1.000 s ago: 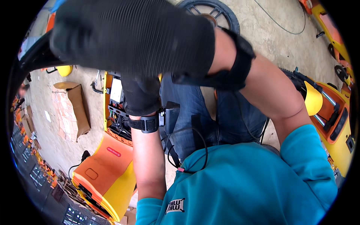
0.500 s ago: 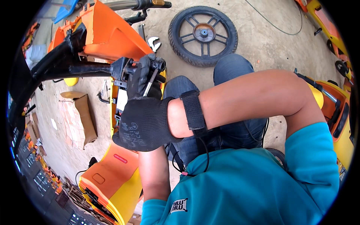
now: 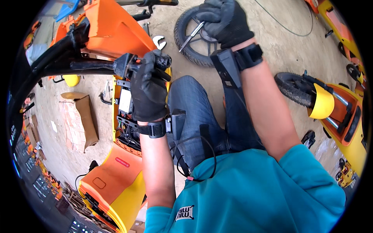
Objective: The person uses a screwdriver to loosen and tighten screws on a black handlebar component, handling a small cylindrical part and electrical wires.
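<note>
My left hand [image 3: 149,91], in a black glove, is closed around a dark metal fitting [image 3: 164,61] with a round, ring-like end. This fitting sits at the end of a black metal frame tube [image 3: 93,70] that comes in from the left. My fingers hide part of it. Out ahead and to the right, my gloved right hand [image 3: 227,23] is raised, gripping a screwdriver [image 3: 192,36]. Its shiny shaft slants down to the left, tip apart from the fitting; the handle is hidden in the fist. Behind the shaft lies a black spoked wheel [image 3: 182,29] on the floor.
An orange plastic panel [image 3: 112,31] rises beyond the tube, with an open-end wrench [image 3: 159,42] beside it. An orange and yellow vehicle body [image 3: 116,174] stands at lower left, near a cardboard box [image 3: 81,124]. Another yellow vehicle with a front wheel [image 3: 293,89] is at right.
My right hand has swung away from the fitting, forward and to the right, carrying the screwdriver. My left hand stays on the fitting and is now uncovered.
</note>
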Demonstrator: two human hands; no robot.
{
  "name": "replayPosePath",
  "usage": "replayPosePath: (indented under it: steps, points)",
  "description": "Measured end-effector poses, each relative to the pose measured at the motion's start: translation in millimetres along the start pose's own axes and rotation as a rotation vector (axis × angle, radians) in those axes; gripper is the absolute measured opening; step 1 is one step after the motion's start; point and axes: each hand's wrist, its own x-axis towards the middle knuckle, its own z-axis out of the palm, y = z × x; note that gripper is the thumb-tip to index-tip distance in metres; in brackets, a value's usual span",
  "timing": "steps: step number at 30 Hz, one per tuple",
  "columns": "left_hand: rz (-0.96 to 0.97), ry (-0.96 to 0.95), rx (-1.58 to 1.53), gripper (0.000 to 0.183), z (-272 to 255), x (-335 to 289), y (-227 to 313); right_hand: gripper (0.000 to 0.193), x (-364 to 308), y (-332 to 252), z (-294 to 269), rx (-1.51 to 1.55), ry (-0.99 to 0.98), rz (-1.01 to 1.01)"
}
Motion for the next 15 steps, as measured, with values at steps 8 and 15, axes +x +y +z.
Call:
replayPosePath:
  steps: [8,15]
  points:
    - [0.003,-0.054,0.002,0.026,-10,4,-7,0.014,-32,23,29,1.449,0.65,0.366]
    - [0.084,-0.056,0.085,0.027,-14,3,-11,0.022,-33,22,45,1.506,0.695,0.413]
